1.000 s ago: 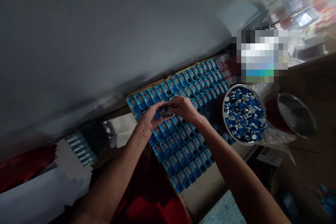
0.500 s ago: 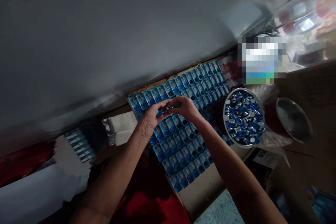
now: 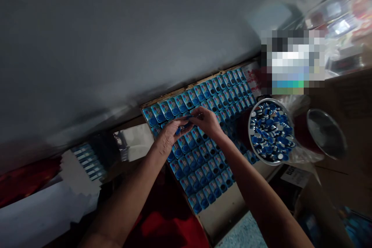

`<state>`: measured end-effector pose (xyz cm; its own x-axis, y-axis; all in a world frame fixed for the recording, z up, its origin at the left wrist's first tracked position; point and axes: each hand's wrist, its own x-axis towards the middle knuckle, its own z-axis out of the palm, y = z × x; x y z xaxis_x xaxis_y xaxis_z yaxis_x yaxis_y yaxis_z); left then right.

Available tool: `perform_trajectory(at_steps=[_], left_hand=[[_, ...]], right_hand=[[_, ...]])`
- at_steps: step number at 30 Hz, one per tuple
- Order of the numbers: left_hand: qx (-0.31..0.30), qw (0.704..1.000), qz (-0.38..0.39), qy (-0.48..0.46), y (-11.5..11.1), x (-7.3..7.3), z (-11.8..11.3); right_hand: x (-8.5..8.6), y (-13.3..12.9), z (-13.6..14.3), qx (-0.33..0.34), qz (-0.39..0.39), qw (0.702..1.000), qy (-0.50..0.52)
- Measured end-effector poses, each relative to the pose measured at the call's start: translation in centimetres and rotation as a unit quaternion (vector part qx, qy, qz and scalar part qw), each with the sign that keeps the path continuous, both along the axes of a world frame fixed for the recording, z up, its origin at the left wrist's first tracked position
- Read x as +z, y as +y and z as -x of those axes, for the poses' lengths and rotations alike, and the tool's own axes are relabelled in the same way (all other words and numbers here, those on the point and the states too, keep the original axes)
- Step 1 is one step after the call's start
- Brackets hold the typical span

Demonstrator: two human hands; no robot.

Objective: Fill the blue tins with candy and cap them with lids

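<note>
Rows of small blue packs (image 3: 192,160) lie on a slanting board, some with a blue disc and others with a dark round spot. Above them my left hand (image 3: 173,128) is curled round several small blue and silver discs. My right hand (image 3: 205,121) meets it at the fingertips, pinching a small disc whose details are too small to make out. To the right stands a round metal-rimmed container (image 3: 271,131) full of loose blue and silver discs.
An open, tilted metal bowl or lid (image 3: 327,133) is right of the container, with clear plastic around it. A grey wall (image 3: 116,38) rises behind the board. White sheets (image 3: 136,141) and red cloth (image 3: 171,224) are at the left and below.
My left hand has shifted slightly right and down, its fingers closer around the discs. My right hand has barely moved. The view has shifted slightly.
</note>
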<state>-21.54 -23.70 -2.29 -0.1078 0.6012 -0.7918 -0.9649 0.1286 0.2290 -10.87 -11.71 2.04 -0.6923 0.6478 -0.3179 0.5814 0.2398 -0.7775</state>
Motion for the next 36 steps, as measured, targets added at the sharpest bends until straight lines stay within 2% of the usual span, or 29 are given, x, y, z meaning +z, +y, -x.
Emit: perform_trajectory(at_steps=[3, 7, 8, 10, 12, 14, 19, 22, 25, 29, 31, 34, 36], left_hand=[[-0.005, 1.000, -0.024, -0.002, 0.0, -0.2, -0.6], [0.007, 0.999, -0.032, 0.010, -0.1, 0.1, -0.6], [0.011, 0.999, -0.036, 0.014, -0.2, 0.3, -0.3], [0.015, 0.998, -0.051, 0.023, -0.6, 0.6, 0.4], [0.026, 0.997, -0.066, 0.024, -1.2, 0.9, 1.2], [0.039, 0.996, -0.079, 0.011, -1.9, 0.9, 1.7], [0.031, 0.991, -0.129, -0.021, -2.9, 0.2, 1.9], [0.029, 0.990, -0.137, -0.011, -2.9, 0.0, 1.8], [0.024, 0.992, -0.125, 0.004, -2.9, 0.2, 1.8], [0.019, 0.994, -0.106, 0.028, -2.4, 0.1, 1.5], [0.016, 0.997, -0.071, 0.030, -1.6, -0.2, 1.0], [-0.014, 0.999, -0.039, 0.025, 0.1, -0.5, -0.4], [-0.037, 0.998, -0.055, 0.022, 1.3, -0.3, -1.3]], right_hand=[[-0.9, 0.0, 0.1, -0.040, -0.032, 0.999, -0.017], [-1.9, 1.0, 1.2, -0.041, 0.015, 0.997, -0.057], [-2.0, 1.4, 1.7, -0.041, 0.004, 0.997, -0.064], [-2.1, 2.2, 2.9, -0.043, -0.076, 0.992, -0.087], [-2.0, 3.0, 4.2, -0.026, -0.168, 0.976, -0.136], [-1.9, 3.7, 5.5, 0.013, -0.216, 0.954, -0.206], [-1.4, 5.6, 8.7, 0.080, -0.237, 0.895, -0.368], [-1.1, 6.4, 9.7, 0.095, -0.237, 0.882, -0.397], [-0.2, 5.1, 8.5, 0.099, -0.258, 0.900, -0.337], [0.5, 0.5, 3.9, 0.089, -0.245, 0.956, -0.131], [0.1, -1.6, 1.5, 0.109, -0.212, 0.970, -0.055], [-0.8, -2.9, -1.0, 0.075, -0.184, 0.980, -0.024], [-1.3, -2.2, -2.2, 0.031, -0.177, 0.983, -0.038]])
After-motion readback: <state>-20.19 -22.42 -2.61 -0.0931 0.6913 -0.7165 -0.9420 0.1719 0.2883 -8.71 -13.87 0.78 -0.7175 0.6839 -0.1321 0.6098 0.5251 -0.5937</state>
